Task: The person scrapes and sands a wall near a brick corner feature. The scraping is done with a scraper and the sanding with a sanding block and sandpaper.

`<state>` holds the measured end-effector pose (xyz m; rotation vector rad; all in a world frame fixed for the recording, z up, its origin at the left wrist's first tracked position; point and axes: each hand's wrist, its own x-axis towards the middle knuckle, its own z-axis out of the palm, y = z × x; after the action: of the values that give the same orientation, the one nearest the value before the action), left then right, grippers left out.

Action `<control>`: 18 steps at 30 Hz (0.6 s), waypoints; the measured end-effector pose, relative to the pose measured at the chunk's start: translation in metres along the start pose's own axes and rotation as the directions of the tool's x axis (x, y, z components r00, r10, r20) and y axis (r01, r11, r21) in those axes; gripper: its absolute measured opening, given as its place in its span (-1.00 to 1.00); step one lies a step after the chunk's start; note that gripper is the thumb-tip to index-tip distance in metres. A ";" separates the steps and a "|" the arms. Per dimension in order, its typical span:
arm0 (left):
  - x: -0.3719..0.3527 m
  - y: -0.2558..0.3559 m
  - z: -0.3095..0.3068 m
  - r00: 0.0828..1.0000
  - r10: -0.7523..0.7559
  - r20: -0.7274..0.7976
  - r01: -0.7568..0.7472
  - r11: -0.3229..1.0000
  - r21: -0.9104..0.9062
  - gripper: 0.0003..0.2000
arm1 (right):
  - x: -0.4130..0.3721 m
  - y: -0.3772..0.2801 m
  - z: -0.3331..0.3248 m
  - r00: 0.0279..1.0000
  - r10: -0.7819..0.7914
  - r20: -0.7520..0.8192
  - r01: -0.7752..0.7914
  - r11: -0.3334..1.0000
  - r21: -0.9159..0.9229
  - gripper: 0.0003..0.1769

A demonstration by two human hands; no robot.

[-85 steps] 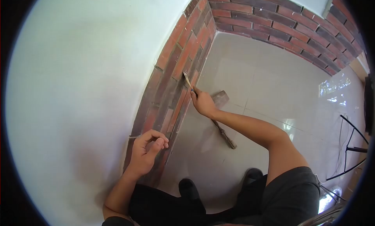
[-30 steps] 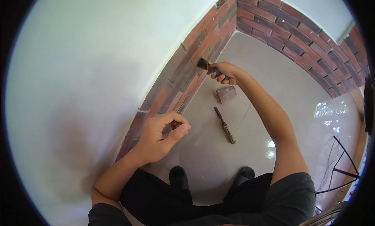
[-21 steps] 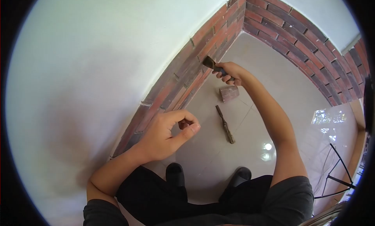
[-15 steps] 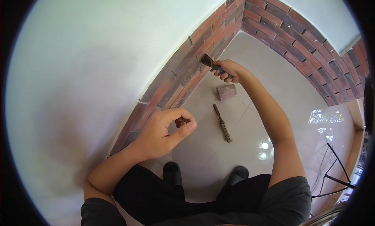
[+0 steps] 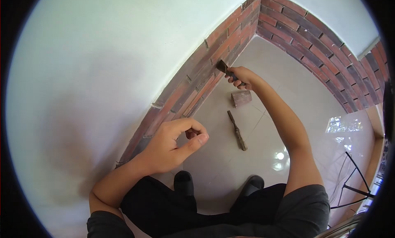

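My right hand point(image 5: 242, 78) is wrapped round the dark handle of a scraper point(image 5: 222, 67). Its wide, flat blade meets the red and grey brick facing point(image 5: 192, 75) low on the left wall. Nearer to me, my left hand point(image 5: 175, 145) hangs above my left knee, its fingers curled in and the thumb against their tips, holding nothing. Below the right hand, a small reddish-brown block point(image 5: 241, 98) rests on the tiled floor. A long, narrow brown tool point(image 5: 237, 131), worn and stained, lies on the tiles between the block and my feet.
Another brick-faced wall point(image 5: 304, 42) meets the left one in a corner ahead. White plaster point(image 5: 94, 73) rises above the bricks on the left. My dark shoes point(image 5: 184, 183) stand on the glossy floor point(image 5: 214, 155). A thin black metal frame point(image 5: 357, 190) is at the right.
The scraper blade has shifted slightly right and down along the bricks in view, with the whole scene moving a little the same way. My left hand keeps its curled pose.
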<state>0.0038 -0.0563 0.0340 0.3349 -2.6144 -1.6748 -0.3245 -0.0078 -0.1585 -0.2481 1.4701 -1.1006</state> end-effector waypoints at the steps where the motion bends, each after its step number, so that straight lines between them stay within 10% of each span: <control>1: -0.001 0.001 -0.001 1.000 -0.008 0.002 0.008 1.000 -0.001 -0.83 | -0.008 -0.003 0.000 0.999 0.008 0.052 -0.007 1.000 -0.023 -0.71; 18: -0.005 -0.003 -0.002 0.999 0.004 -0.034 -0.006 0.999 -0.042 -0.82 | 0.027 0.011 -0.006 0.999 -0.025 -0.039 0.026 1.000 0.011 -0.70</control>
<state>0.0091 -0.0583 0.0321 0.3521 -2.5503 -1.7043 -0.3320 -0.0181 -0.1855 -0.2397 1.4982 -1.1396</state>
